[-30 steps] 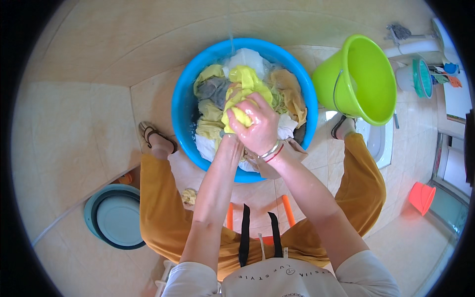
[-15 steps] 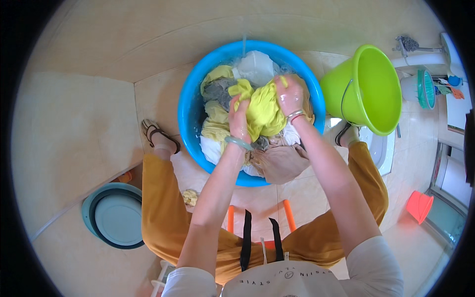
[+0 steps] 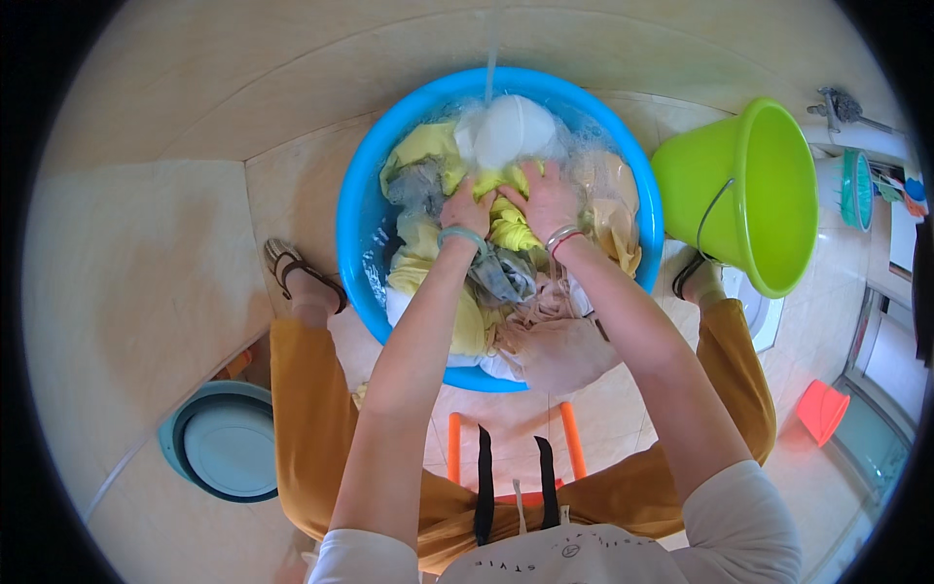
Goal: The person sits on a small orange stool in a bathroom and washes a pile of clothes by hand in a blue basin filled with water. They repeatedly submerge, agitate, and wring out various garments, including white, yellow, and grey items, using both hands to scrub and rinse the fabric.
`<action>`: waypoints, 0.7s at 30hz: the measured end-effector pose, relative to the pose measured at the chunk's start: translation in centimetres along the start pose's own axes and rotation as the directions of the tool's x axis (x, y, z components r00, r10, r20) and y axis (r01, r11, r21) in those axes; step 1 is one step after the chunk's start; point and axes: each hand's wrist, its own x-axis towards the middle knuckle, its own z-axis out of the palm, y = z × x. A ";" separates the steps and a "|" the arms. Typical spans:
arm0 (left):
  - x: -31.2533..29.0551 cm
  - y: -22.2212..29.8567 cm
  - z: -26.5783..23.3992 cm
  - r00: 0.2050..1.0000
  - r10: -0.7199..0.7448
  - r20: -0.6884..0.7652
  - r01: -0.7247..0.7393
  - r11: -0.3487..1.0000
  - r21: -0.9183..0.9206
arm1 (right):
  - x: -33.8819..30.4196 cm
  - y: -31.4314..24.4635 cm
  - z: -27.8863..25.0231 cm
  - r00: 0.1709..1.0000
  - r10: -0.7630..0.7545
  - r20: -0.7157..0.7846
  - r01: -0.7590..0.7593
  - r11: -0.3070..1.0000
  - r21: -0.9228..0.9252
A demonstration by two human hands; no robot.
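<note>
A round blue basin (image 3: pixel 352 224) holds water and a heap of wet laundry. Both hands are down in its middle on a bright yellow garment (image 3: pixel 513 229), which is bunched and partly under them. My left hand (image 3: pixel 467 209), below a pale green bangle, has its fingers curled into the cloth. My right hand (image 3: pixel 548 206), with a silver bangle, grips the same garment from the other side, thumb toward the left hand. Some fingertips are hidden in fabric. Around them lie a grey cloth (image 3: pixel 506 274), a white rounded piece (image 3: pixel 516 134) and a beige garment (image 3: pixel 569 355) hanging over the near rim.
A thin stream of water (image 3: pixel 491 58) falls into the basin's far side. To the right leans a lime-green bucket (image 3: pixel 783 195). A grey-green folding basin (image 3: pixel 229 443) sits at left, and a coral-red container (image 3: pixel 823 412) at right. My feet flank the basin; orange stool legs (image 3: pixel 572 440) show between my knees.
Both hands have lowered the yellow garment from above the heap down into the wet laundry, and it now shows smaller and more bunched. Grey cloth in front of it is more exposed.
</note>
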 end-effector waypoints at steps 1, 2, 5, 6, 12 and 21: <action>0.4 0.1 0.6 1.000 -0.022 0.022 0.022 1.000 0.013 | 0.1 0.7 1.0 1.000 0.010 0.012 -0.010 1.000 -0.010; 0.8 0.0 1.1 0.996 -0.014 0.090 0.006 0.996 0.090 | 0.2 1.2 2.2 1.000 0.016 0.023 -0.016 1.000 -0.014; 2.2 -1.7 3.0 0.966 -0.014 0.256 -0.074 0.941 0.330 | 2.3 3.1 5.1 0.941 0.036 0.335 0.000 0.994 -0.106; 2.7 -2.8 3.6 0.959 -0.022 0.284 -0.103 0.902 0.418 | 2.2 2.8 5.7 0.939 0.024 0.343 0.001 0.997 -0.072; 4.3 -1.4 5.0 0.924 -0.027 0.382 -0.111 0.936 0.334 | 1.2 5.9 7.7 0.976 0.008 0.219 0.058 0.954 -0.294; -1.7 1.4 -0.3 0.836 0.197 0.511 0.506 0.082 -0.859 | -7.8 -5.1 -9.1 0.927 -0.184 -0.326 0.345 0.759 0.552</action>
